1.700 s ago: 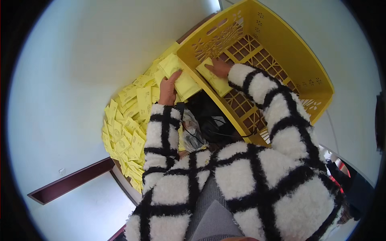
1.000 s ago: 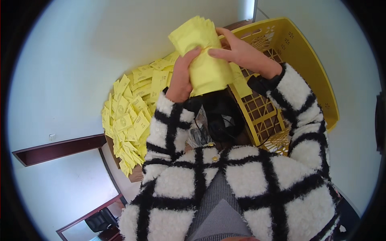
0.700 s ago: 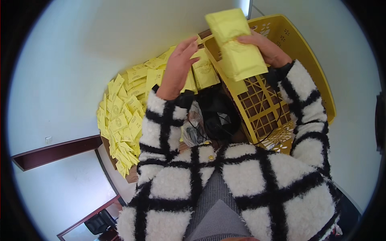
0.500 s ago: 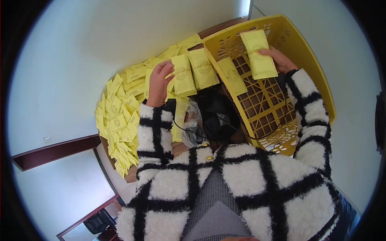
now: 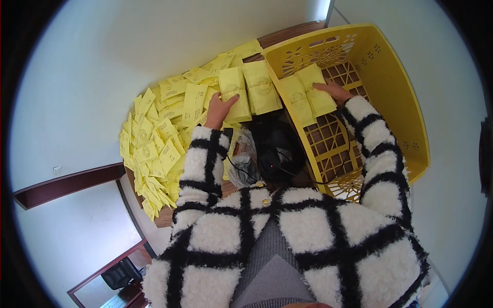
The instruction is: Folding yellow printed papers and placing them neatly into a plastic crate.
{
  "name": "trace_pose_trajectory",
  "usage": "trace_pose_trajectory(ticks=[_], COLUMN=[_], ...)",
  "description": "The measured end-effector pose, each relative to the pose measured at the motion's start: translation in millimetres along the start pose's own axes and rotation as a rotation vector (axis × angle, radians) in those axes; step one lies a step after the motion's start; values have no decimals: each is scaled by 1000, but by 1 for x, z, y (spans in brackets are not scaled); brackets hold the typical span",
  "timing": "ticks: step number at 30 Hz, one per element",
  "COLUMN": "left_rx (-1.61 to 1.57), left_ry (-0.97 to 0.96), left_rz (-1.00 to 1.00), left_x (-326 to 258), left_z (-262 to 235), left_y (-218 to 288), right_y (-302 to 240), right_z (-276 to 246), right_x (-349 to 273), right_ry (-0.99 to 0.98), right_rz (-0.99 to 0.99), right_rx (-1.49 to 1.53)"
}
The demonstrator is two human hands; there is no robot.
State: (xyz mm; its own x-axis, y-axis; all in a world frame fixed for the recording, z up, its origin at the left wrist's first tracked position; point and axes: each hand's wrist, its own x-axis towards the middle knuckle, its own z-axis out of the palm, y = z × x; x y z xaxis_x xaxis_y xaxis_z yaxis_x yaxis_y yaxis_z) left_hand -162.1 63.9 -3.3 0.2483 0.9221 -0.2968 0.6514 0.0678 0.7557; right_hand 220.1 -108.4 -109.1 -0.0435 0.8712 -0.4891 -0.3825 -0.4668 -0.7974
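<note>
Inside the yellow plastic crate (image 5: 381, 38), my right hand (image 5: 335, 92) grips the right edge of a tied bundle of yellow envelopes (image 5: 319, 82). That bundle lies beside another yellow bundle (image 5: 296, 98) along the crate's left wall. Left of the crate, two thick tied bundles stand side by side. My left hand (image 5: 221, 110) is closed on the lower left of the nearer-left bundle (image 5: 232, 82), its thumb across the front. The other bundle (image 5: 262, 84) sits between it and the crate wall.
Many loose yellow envelopes (image 5: 154, 138) are heaped on the wooden table (image 5: 280, 36) at left, against the wall. A black object with a small red light (image 5: 280, 149), a cable and a clear plastic bag (image 5: 245, 159) lie close to me. A black chair (image 5: 121, 272) stands lower left.
My right hand has lowered its bundle into the crate next to the one there. My left hand has moved from open beside the standing bundle to a grip on it.
</note>
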Motion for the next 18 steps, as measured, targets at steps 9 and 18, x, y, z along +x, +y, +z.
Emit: trace_pose_trajectory(ticks=[9, 18], left_rx=[-301, -445], left_ry=[-300, -281], left_rz=[-179, -243], left_x=[3, 13], left_z=[6, 5], left_y=[10, 22], right_y=[-14, -8], right_z=[3, 12], right_x=[-15, 4], right_ry=[209, 322], right_rz=[4, -299], right_rx=[-431, -678])
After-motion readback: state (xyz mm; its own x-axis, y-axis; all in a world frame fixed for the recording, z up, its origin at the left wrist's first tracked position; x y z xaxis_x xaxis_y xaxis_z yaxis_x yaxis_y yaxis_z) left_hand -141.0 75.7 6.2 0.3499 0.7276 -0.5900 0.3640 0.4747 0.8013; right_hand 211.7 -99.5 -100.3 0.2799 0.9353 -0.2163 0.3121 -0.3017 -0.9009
